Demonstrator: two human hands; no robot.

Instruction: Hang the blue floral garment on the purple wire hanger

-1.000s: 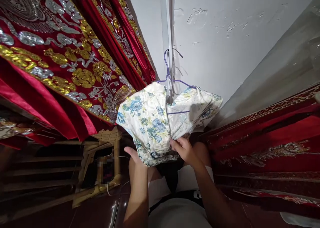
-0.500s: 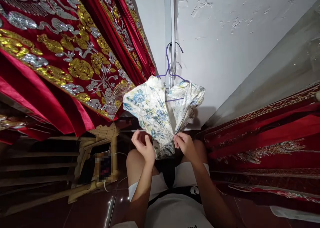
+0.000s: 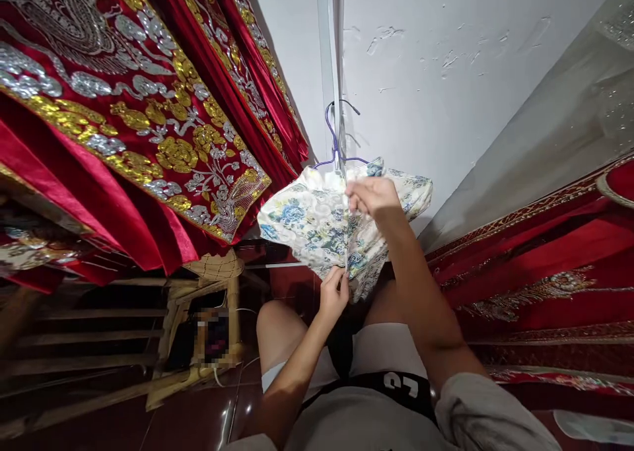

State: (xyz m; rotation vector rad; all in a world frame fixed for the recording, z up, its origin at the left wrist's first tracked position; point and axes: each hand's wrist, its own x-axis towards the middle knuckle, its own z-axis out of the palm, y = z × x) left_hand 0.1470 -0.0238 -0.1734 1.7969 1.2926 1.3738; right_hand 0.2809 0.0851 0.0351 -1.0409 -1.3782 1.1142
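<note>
A white floral top [image 3: 312,226] with blue flowers and short sleeves hangs on a purple hanger [image 3: 337,148] in front of me. The zipper line [image 3: 347,233] runs straight down its middle, with the two edges together. At the lower end of this line, my left hand [image 3: 335,294] is closed, pinching the fabric. Up near the collar, my right hand [image 3: 372,195] is closed at the top of the zipper, slightly blurred; the pull itself is hidden by the fingers. The right forearm covers part of the top's right side.
Red cloths with gold and silver sequin work [image 3: 178,154] hang at the left. Beaded red garments [image 3: 545,292] hang at the right beside sheer pale fabric [image 3: 559,121]. A bamboo chair [image 3: 158,345] stands low at the left. Behind the hanger is a white wall [image 3: 421,41].
My right hand has risen along the zipper to the collar, and the V-shaped opening has closed. My left hand has moved right and taken hold of the lower fabric.
</note>
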